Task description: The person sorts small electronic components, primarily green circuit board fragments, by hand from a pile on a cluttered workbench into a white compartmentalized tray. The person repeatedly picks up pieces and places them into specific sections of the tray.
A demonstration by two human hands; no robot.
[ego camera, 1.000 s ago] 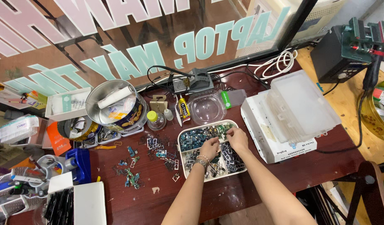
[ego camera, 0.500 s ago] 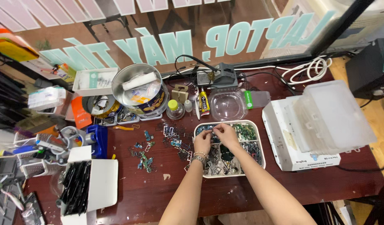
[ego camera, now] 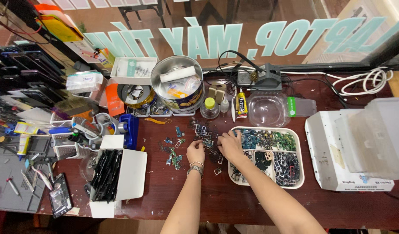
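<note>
Resting together on the surface (ego camera: 251, 199) left of the white tray (ego camera: 300, 181), both hands sort loose parts (ego camera: 206, 141). The left hand (ego camera: 195, 152) and right hand (ego camera: 229, 144) pinch small pieces; exact grip cannot be told.

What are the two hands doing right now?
Left hand: curled over the loose small parts on the table, grip cannot be told.
Right hand: fingers down at the tray edge, grip cannot be told.

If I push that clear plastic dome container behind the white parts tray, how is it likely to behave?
The clear dome container looks thin-walled and empty, so it is probably light and would likely slide on the table rather than resist. Its wide, low shape makes tipping unlikely. Thin plastic may flex or dent under a firm squeeze.
</note>
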